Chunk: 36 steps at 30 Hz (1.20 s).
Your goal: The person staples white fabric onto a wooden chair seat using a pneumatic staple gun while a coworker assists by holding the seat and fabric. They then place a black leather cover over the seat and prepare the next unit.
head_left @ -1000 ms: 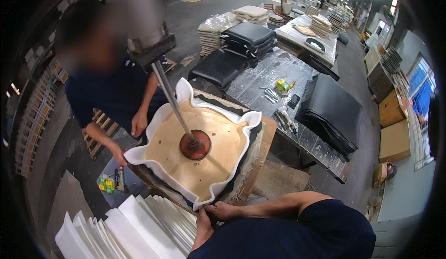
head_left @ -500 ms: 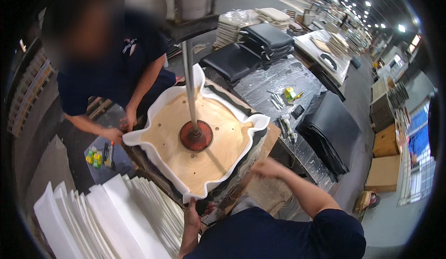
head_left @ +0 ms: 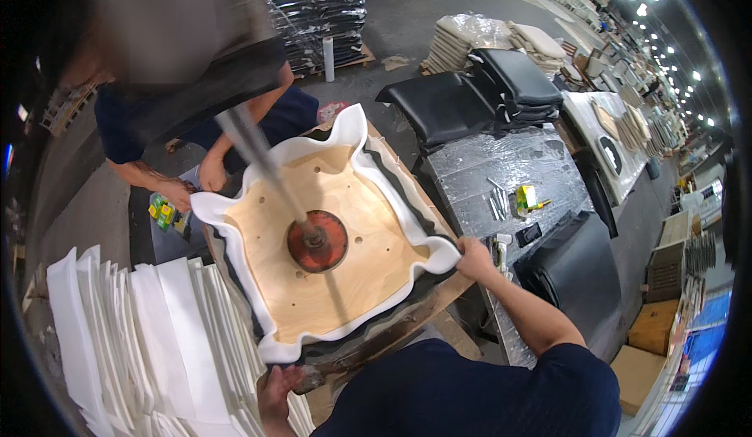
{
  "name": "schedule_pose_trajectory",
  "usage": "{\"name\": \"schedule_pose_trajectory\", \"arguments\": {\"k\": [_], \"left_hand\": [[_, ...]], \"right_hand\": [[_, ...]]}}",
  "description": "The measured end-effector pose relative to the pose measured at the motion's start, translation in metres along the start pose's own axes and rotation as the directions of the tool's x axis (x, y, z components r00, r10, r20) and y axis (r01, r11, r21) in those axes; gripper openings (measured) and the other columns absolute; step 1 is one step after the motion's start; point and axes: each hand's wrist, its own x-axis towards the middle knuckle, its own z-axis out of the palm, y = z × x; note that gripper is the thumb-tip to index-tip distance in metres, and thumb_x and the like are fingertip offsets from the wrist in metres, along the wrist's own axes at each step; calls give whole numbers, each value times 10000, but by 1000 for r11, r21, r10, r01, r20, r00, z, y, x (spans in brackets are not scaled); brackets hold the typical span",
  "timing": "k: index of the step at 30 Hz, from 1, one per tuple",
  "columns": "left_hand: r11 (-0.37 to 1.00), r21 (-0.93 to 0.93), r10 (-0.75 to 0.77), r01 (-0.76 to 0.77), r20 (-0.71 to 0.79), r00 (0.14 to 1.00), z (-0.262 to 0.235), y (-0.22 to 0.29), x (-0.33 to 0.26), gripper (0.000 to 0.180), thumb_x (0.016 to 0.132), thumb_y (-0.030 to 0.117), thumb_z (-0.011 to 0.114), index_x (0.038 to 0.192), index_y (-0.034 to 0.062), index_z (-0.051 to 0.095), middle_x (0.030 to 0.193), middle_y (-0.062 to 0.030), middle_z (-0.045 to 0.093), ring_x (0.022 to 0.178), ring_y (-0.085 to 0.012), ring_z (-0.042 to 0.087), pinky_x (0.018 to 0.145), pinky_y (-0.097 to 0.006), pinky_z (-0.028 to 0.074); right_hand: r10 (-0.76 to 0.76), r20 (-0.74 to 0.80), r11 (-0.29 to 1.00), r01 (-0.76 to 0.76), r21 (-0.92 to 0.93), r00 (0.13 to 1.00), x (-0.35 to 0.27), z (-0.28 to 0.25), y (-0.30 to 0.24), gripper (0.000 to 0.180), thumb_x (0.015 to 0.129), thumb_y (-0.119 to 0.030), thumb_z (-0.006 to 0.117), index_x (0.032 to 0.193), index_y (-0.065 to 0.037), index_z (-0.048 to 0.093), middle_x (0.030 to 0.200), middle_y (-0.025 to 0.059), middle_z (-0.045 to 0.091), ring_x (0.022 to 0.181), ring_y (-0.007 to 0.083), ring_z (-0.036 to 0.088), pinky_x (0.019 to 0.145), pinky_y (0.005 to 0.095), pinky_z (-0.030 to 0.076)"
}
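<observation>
A wooden seat board point(head_left: 356, 280) with small holes lies in white foam padding point(head_left: 276, 352) whose edges curl up around it. Black cover material point(head_left: 407, 290) shows beneath the foam. A round red press foot point(head_left: 335, 243) on a metal rod bears down on the board's middle. At the right corner, my right hand point(head_left: 475, 260) is closed on the black cover, beside the foam. My left hand point(head_left: 276, 390) is just below the near-left corner, fingers apart, apparently holding nothing. Across from me, a co-worker's hands point(head_left: 210, 174) are at the far-left corner.
White foam sheets point(head_left: 168, 319) stand stacked at the lower left. To the right, a plastic-covered table point(head_left: 470, 171) carries black seat covers point(head_left: 576, 265), loose metal pieces and a yellow-green box point(head_left: 526, 197). Finished black seats point(head_left: 513, 84) are piled at its far end.
My right hand has moved right and up to the right corner and closed there. My left hand has come off the near corner. The view has shifted; the co-worker stays at the far-left corner.
</observation>
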Motion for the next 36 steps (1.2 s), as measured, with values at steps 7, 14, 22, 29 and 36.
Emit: {"name": "schedule_pose_trajectory", "arguments": {"k": [7, 14, 22, 29, 36], "left_hand": [[997, 58, -68, 42, 576, 815, 189, 19, -17, 568, 1159, 406, 562, 1398, -103, 644, 1395, -253, 715, 1324, -331, 689, 1179, -455, 512], [816, 45, -360, 576, 820, 445, 354, -56, 68, 779, 1145, 587, 494, 1598, -46, 459, 1487, -231, 646, 1407, -330, 620, 1233, -441, 458], [617, -113, -234, 779, 919, 318, 385, -91, 82, 767, 1153, 634, 292, 1478, -7, 561, 1442, -224, 670, 1397, -352, 616, 1232, -518, 430], [699, -236, -307, 675, 754, 581, 384, -91, 60, 538, 1147, 386, 418, 1449, -12, 618, 1313, -178, 747, 1089, -298, 756, 1046, -420, 549], [698, -240, -470, 674, 557, 685, 393, -93, 70, 735, 1135, 682, 379, 1411, 57, 648, 1082, -130, 800, 875, -276, 791, 822, -385, 636]], "right_hand": [[75, 683, 796, -456, 398, 726, 14, -17, 15, 489, 945, -330, 824, 1139, 108, 725, 890, 158, 791, 675, 244, 767, 561, 360, 621], [-53, 833, 793, -484, 370, 551, 37, -32, 12, 680, 1116, -594, 562, 1045, 67, 710, 760, 110, 704, 560, 214, 686, 530, 367, 588], [-70, 874, 793, -504, 341, 482, 29, -38, 6, 571, 1142, -518, 561, 930, 6, 647, 676, 36, 605, 500, 165, 598, 434, 343, 464], [-44, 904, 748, -586, 313, 426, 32, -37, 13, 576, 1139, -522, 574, 1006, 35, 645, 742, 77, 675, 524, 183, 631, 476, 358, 511], [-34, 924, 830, -504, 238, 380, 42, -32, 13, 524, 1130, -441, 602, 1181, 75, 677, 808, 137, 716, 567, 251, 674, 523, 395, 580]]}}
